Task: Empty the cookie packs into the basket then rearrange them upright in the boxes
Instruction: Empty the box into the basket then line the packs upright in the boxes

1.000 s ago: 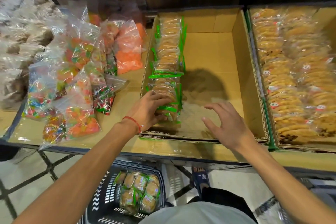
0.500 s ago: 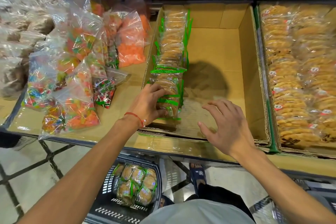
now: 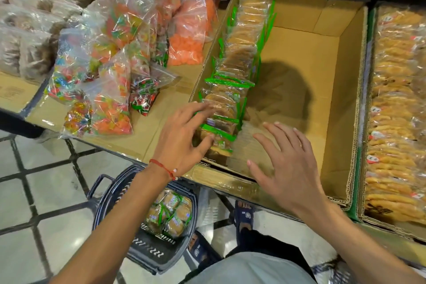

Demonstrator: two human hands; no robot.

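A row of green-edged cookie packs (image 3: 239, 53) stands upright along the left wall of an open cardboard box (image 3: 334, 80). My left hand (image 3: 182, 138) reaches in from the left; its fingers lie on top of the nearest packs (image 3: 219, 122) and its thumb presses on their front, so it holds them between the two. My right hand (image 3: 285, 163) hovers with spread fingers over the box's bare front floor, holding nothing. Below the shelf, a dark basket (image 3: 110, 193) on the floor holds several more cookie packs (image 3: 170, 212).
Clear bags of coloured candy (image 3: 110, 57) crowd the shelf left of the box. A second box packed with cookie packs (image 3: 396, 99) stands to the right. My sandalled foot (image 3: 244, 217) is beside the basket on the tiled floor.
My left hand's fingers have loosened and spread over the nearest packs. My right hand has stayed hovering over the box front. The view has shifted slightly.
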